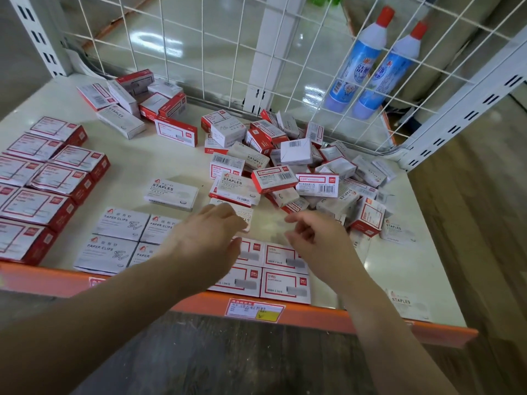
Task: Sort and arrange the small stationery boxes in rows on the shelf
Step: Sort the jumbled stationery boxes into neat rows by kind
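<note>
Landmark: loose heap point(299, 172) of small boxes, mid-shelf
Red-framed rows point(42, 181): far left of heap; print unreadable
Paper-clip boxes point(119, 238): left of heap, at the front; "PAPER CLIPS"
Left hand point(205, 240): just before heap; fingers relaxed, holding nothing
Staples box point(171, 193): "STAPLES"; likely light, stiff; pinch long sides
Right hand point(316, 238): fingers loosely curled, empty

Grey boxes point(171, 193) read "STAPLES"; front grey boxes point(122, 224) read "PAPER CLIPS".
</note>
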Demonstrator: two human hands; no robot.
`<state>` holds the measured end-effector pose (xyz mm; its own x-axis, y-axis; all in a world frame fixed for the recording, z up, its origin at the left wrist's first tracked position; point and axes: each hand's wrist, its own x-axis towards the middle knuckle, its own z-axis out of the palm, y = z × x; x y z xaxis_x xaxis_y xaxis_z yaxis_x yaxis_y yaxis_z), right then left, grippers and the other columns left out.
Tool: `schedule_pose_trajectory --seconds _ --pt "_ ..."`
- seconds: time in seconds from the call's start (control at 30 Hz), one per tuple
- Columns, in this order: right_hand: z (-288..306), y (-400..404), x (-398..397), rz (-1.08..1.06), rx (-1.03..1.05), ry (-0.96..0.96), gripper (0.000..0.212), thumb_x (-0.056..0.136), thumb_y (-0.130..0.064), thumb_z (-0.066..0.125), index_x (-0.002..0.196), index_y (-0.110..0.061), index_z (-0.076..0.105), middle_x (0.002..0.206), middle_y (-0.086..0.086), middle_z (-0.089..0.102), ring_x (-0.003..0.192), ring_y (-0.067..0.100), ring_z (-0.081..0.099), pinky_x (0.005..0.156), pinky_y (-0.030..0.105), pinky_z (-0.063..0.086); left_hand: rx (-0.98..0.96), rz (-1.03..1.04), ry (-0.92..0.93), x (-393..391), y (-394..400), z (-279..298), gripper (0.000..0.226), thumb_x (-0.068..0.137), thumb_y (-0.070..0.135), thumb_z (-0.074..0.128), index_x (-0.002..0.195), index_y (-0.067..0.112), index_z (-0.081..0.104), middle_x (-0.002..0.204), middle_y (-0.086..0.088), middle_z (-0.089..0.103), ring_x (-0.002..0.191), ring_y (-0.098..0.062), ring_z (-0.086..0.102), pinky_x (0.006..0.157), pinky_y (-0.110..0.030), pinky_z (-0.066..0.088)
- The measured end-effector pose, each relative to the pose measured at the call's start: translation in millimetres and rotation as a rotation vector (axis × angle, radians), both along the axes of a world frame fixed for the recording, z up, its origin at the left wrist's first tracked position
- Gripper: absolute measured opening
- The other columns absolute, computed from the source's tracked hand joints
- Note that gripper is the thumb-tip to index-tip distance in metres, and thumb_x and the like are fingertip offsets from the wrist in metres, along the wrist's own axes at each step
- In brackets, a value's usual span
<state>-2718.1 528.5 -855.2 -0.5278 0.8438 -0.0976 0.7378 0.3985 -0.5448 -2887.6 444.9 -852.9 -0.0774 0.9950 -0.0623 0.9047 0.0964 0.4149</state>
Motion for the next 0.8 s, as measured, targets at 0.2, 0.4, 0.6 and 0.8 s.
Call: schedule_pose_trajectory --seconds 0.2,0.4,0.6,0.8 --pt "-3.3 1.9 -36.0 0.076 0.05 -0.029 0.031 0.089 -0.028 0.057 0.119 -0.02 0.057 0.092 -0.009 0.051 0.082 0.007 0.048 0.074 0.024 0.042 -0.012 0.131 0.029 -32.9 -12.0 5.1 0.031 0.095 0.029 0.041 0.123 0.027 0.054 0.124 0.009 0.051 0.111 -0.01 0.046 0.09 -0.027 0.045" --pt "-0.4 4.1 -53.2 0.118 -0.001 -0.151 0.038 0.086 -0.032 0.064 0.121 -0.021 0.056 0.098 -0.012 0.052 0.083 0.003 0.046 0.061 0.015 0.035 -0.042 0.176 0.083 -46.0 -23.5 1.9 0.033 0.095 0.031 0.041 0.125 0.027 0.055 0.127 0.008 0.05 0.115 -0.012 0.045 0.095 -0.028 0.041" --pt "-0.3 5.0 -54.2 0.08 -0.046 -0.13 0.042 0.083 -0.032 0.067 0.122 -0.02 0.056 0.096 -0.012 0.051 0.084 0.003 0.049 0.064 0.015 0.039 -0.05 0.164 0.071 -46.2 -27.2 1.2 0.034 0.096 0.03 0.039 0.126 0.027 0.053 0.127 0.009 0.049 0.113 -0.01 0.045 0.095 -0.027 0.042" --pt "8.0 3.7 -50.1 -0.001 -0.083 0.015 0.034 0.076 -0.034 0.072 0.105 -0.025 0.058 0.094 -0.013 0.061 0.084 0.005 0.058 0.079 0.031 0.053 -0.03 0.233 -0.04 -44.9 -26.2 -1.0 0.035 0.094 0.028 0.045 0.129 0.024 0.052 0.128 0.006 0.05 0.114 -0.012 0.046 0.094 -0.026 0.04"
